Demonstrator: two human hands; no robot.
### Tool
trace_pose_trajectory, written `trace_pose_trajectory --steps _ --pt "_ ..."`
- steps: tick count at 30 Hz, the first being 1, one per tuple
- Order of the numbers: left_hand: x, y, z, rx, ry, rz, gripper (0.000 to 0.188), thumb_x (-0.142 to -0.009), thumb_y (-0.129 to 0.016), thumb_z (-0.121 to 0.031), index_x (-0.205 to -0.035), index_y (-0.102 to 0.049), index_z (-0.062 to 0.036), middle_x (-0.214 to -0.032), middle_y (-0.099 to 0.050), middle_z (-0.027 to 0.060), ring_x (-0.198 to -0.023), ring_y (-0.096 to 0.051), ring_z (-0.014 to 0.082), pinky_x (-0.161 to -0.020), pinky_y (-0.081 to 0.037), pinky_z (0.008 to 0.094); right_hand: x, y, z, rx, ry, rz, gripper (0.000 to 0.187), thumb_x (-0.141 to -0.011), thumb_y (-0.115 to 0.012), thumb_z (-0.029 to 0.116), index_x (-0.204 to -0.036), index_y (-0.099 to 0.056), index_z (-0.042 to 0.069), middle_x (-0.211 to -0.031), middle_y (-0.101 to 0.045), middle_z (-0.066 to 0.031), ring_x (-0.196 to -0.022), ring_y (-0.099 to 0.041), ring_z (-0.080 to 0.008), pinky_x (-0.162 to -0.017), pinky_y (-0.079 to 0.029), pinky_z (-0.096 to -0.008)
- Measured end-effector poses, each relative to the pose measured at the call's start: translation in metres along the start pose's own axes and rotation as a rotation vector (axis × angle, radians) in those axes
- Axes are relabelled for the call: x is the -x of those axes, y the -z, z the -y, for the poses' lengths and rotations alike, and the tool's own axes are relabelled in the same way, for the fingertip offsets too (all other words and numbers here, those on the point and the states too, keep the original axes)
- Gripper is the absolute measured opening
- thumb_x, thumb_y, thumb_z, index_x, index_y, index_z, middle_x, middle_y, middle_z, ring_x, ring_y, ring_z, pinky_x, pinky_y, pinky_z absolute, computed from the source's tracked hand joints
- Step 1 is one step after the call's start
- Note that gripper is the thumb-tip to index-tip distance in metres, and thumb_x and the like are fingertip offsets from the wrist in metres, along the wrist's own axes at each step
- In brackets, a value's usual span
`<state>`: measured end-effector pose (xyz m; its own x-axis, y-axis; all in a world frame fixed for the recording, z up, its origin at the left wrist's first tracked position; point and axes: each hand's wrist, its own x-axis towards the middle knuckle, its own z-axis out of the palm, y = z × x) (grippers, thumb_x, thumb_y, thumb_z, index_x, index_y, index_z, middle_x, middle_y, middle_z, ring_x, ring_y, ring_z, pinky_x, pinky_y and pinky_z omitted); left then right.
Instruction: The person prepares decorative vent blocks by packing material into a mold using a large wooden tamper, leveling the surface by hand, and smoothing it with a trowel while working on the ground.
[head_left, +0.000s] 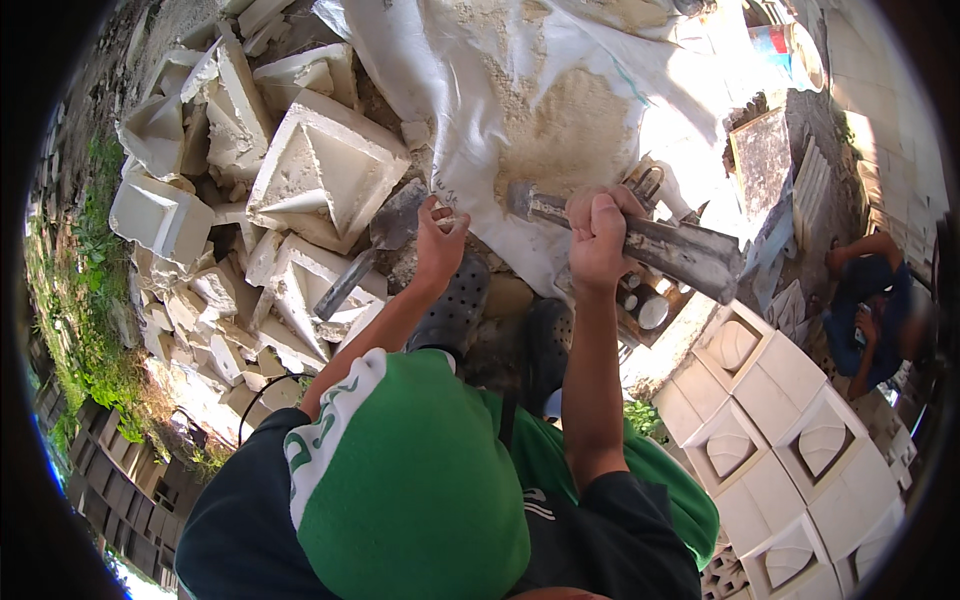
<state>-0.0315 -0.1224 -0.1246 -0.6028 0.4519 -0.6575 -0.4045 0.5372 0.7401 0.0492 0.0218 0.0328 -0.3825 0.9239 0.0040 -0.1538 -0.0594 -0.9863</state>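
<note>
My right hand [600, 240] is closed around a long, thick grey bar [685, 258], crusted with pale dust, held slantwise above the ground. The bar's narrower end points left, and its wide end is at the right. My left hand [438, 245] is raised with its fingers curled in toward the thumb; a small pale bit may be between them, too small to name. Beside that hand lies a shovel-like tool with a flat grey blade [398, 215] and a round handle [345, 286], on broken blocks. A white sheet [470, 130] bearing sandy powder [560, 125] spreads in front.
Broken pale blocks [325, 170] are heaped at the left. Neat rows of moulded blocks [770, 440] stand at the lower right. A bucket [795, 57] is at the far right, and another person [870, 310] crouches at the right edge. My dark clogs [450, 305] stand below the hands.
</note>
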Motion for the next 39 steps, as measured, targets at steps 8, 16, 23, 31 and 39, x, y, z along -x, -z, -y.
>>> trace_pose_trajectory --steps 8,16,23,31,39 --pt "-0.006 0.005 0.008 -0.006 0.027 0.015 0.061 -0.085 -0.064 -0.018 -0.134 -0.032 0.0015 -0.11 -0.052 0.0095 -0.082 -0.058 0.0142 -0.067 -0.048 0.0257 -0.009 0.002 0.002 -0.082 -0.096 0.014 0.021 -0.084 -0.047 0.009 -0.064 -0.044 0.003 -0.052 -0.041 -0.0001 -0.048 -0.034 -0.0058 -0.043 -0.027 -0.024" --pt "-0.007 -0.001 0.003 0.053 0.038 0.015 0.058 -0.084 -0.064 -0.024 -0.128 -0.04 0.0044 -0.1 -0.056 0.0089 -0.083 -0.057 0.0155 -0.07 -0.047 0.0294 0.008 -0.007 -0.039 0.17 0.021 -0.068 0.031 -0.083 -0.045 0.004 -0.059 -0.028 0.01 -0.049 -0.033 0.0002 -0.044 -0.028 -0.0075 -0.042 -0.025 -0.0266" --pt "-0.006 0.004 0.009 -0.013 0.001 0.005 0.052 -0.087 -0.062 -0.019 -0.127 -0.04 0.0033 -0.102 -0.057 0.0066 -0.083 -0.056 0.0116 -0.066 -0.048 0.025 0.002 -0.004 0.004 0.128 -0.042 0.018 0.031 -0.084 -0.045 0.003 -0.059 -0.029 0.01 -0.048 -0.033 0.0007 -0.045 -0.029 -0.0067 -0.042 -0.025 -0.0258" --pt "-0.005 -0.003 -0.004 0.053 0.042 0.045 0.045 -0.088 -0.061 -0.02 -0.124 -0.044 0.001 -0.102 -0.058 0.0066 -0.084 -0.056 0.0117 -0.068 -0.047 0.0257 0.013 0.001 -0.048 0.162 0.088 -0.09 0.027 -0.086 -0.045 0.005 -0.06 -0.035 0.007 -0.051 -0.036 0.0009 -0.046 -0.031 -0.0065 -0.043 -0.026 -0.0249" --pt "-0.001 0.007 -0.002 0.098 0.056 0.105 0.042 -0.089 -0.059 -0.019 -0.123 -0.045 0.0011 -0.099 -0.058 0.0063 -0.081 -0.055 0.0118 -0.067 -0.046 0.0259 -0.003 -0.003 0.027 0.065 -0.01 -0.045 0.03 -0.085 -0.047 0.006 -0.06 -0.033 0.008 -0.051 -0.036 0.0017 -0.045 -0.028 -0.0056 -0.043 -0.024 -0.0244"
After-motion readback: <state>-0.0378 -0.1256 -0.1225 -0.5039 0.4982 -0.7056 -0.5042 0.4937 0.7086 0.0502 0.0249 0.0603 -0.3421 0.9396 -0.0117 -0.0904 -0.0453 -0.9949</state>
